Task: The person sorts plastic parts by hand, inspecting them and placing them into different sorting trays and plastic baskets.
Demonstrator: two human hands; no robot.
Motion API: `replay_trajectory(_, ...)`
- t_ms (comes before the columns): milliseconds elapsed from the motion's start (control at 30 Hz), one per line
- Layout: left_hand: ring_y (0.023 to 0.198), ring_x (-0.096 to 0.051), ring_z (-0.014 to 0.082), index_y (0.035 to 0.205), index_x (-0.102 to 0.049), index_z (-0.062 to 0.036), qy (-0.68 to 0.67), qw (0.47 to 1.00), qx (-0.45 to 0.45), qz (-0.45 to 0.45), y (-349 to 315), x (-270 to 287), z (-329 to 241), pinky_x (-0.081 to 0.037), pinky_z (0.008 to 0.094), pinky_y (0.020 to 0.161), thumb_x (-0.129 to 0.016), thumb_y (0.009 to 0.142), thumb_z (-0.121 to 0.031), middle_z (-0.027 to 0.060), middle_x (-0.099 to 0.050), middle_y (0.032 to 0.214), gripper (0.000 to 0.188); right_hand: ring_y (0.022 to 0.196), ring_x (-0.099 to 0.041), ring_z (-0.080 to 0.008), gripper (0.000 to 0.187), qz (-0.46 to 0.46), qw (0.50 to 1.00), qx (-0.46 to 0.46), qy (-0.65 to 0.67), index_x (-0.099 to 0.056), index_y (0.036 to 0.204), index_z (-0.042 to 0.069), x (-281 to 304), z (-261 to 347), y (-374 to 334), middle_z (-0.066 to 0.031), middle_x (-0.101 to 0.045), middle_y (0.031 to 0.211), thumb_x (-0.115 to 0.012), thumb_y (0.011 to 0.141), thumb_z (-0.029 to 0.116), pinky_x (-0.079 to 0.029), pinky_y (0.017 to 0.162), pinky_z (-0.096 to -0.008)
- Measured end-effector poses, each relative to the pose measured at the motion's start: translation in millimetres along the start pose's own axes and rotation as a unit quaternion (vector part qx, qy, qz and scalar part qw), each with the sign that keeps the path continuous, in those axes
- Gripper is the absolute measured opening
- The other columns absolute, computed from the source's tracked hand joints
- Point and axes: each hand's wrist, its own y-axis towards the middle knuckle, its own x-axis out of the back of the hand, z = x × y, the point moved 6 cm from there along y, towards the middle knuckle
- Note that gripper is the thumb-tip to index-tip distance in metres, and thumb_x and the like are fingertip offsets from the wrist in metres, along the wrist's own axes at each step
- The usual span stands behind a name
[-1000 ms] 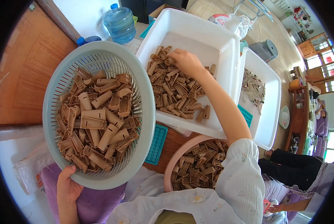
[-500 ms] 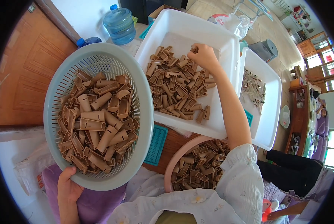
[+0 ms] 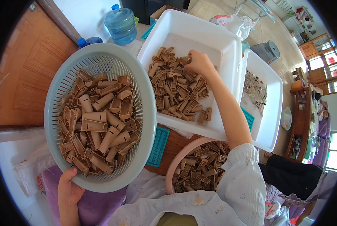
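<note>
Head view: pale floor tiles [image 3: 285,41] stretch across the far right of a daylit room, with paned windows [image 3: 317,62] beyond and a panelled orange-brown door [image 3: 33,75] at left. A purple sofa [image 3: 324,135] and a reddish wooden cabinet [image 3: 300,120] line the right side, where a person in black trousers [image 3: 292,175] is partly visible near the edge.

At centre, a reddish-brown wooden surface [image 3: 178,147] shows between the containers. A large white tray [image 3: 191,34] takes up its far side, and a second white tray [image 3: 264,128] just to the right holds thin, pale pieces [image 3: 256,90]. A grey-green slotted basket [image 3: 48,109] fills the left; a pink basin [image 3: 171,169] is nearer, partly hidden by a white sleeve [image 3: 240,177]. A blue water jug [image 3: 120,26] stands at far left, a grey bin [image 3: 266,51] at far right, and a teal panel [image 3: 159,147] lies between basket and basin.

The left hand [image 3: 70,188] grips the basket's near rim, thumb on top. The right hand [image 3: 199,63] bends over the large tray's pile, fingers curled; whether they pinch anything cannot be told. Brown half-round pieces [image 3: 97,124], some slotted, lie heaped in basket, large tray and basin.
</note>
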Motion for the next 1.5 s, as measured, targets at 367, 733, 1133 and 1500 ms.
replay_trajectory(367,0.093,-0.057,0.0262,0.113,-0.045,0.0012,-0.001,1.000,-0.010,0.012,-0.4,-2.9,-2.1,-0.049,0.0382,0.080,-0.053,0.073,-0.013,0.0138,-0.055,0.106,0.043,0.085,-0.060,-0.0302,0.021,-0.086,0.977,-0.074,-0.181,-0.063,0.088,0.005,38.1,-23.7,-8.9,-0.0141,-0.063,0.089,-0.056,0.068,0.006,-0.050,0.068,-0.0373)
replay_trajectory(733,0.095,-0.056,0.0259,0.114,-0.044,0.0009,0.003,1.000,-0.007,0.025,0.6,-11.3,-2.6,-0.049,0.0386,0.080,-0.053,0.075,-0.014,0.0134,-0.054,0.109,0.043,0.069,-0.060,-0.0189,0.025,0.277,0.925,0.058,-0.254,-0.060,0.094,0.008,63.8,-11.6,-37.8,-0.0084,-0.062,0.073,-0.060,0.069,0.009,-0.044,0.056,-0.0300)
replay_trajectory(1133,0.081,-0.062,0.0214,0.111,-0.047,-0.0007,-0.021,1.000,0.013,-0.003,-1.9,-16.8,-3.9,-0.054,0.0321,0.069,-0.049,0.077,-0.018,0.0127,-0.060,0.098,0.038,0.120,-0.036,-0.0272,0.074,0.157,0.836,0.439,0.291,-0.029,0.131,0.005,141.6,184.8,-101.7,-0.0178,-0.041,0.125,-0.049,0.080,0.055,-0.035,0.095,-0.0370)
replay_trajectory(1500,0.082,-0.062,0.0224,0.110,-0.046,0.0009,-0.013,1.000,-0.004,-0.008,-3.2,-19.6,-5.4,-0.055,0.0318,0.068,-0.049,0.077,-0.018,0.0143,-0.059,0.099,0.038,0.091,-0.056,-0.0332,0.046,0.092,0.989,0.091,-0.078,-0.048,0.111,0.004,-25.6,-10.1,-14.5,-0.0212,-0.058,0.095,-0.062,0.071,0.022,-0.045,0.080,-0.0391)
